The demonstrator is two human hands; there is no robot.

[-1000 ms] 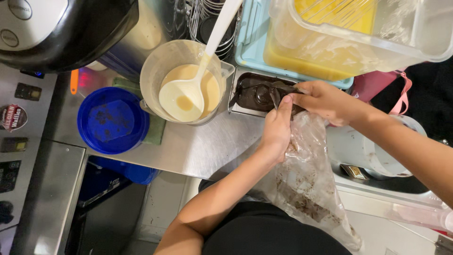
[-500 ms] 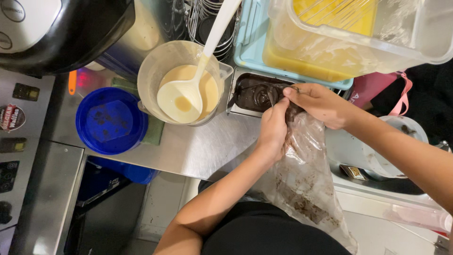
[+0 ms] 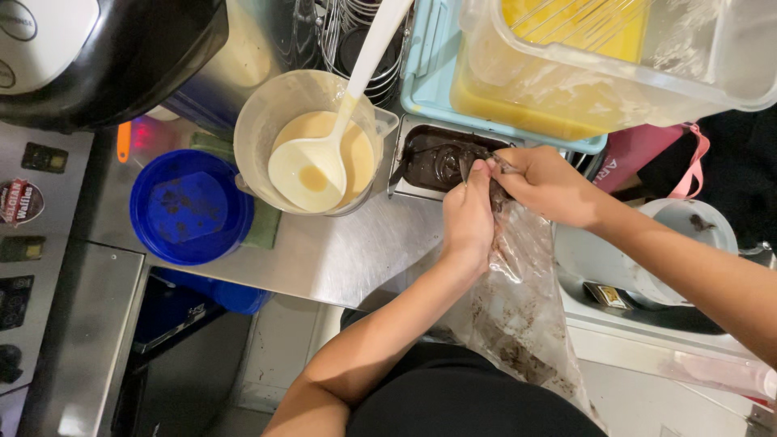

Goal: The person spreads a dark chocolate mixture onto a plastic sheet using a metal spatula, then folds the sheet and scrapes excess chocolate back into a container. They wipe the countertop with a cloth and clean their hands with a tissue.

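Steel counter [image 3: 340, 259] under a blue lid [image 3: 190, 206], a batter jug [image 3: 312, 142] and a chocolate tray [image 3: 441, 158].

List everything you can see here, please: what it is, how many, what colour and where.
jug: one, clear, cream liquid inside, centre of the counter
ladle: one, white, bowl resting in the jug
lid: one, blue, left of the jug
pan: one, metal, dark brown paste inside, right of the jug
bag: one, clear, smeared brown, hanging below the hands
tub: one, clear, yellow contents, top right
tray: one, pale blue, under the tub
cooker: one, black and white, top left
bucket: one, white, right, below counter level
counter: one, steel, centre
left hand: one, fingers pinching the bag's top by the pan
right hand: one, gripping the bag's top
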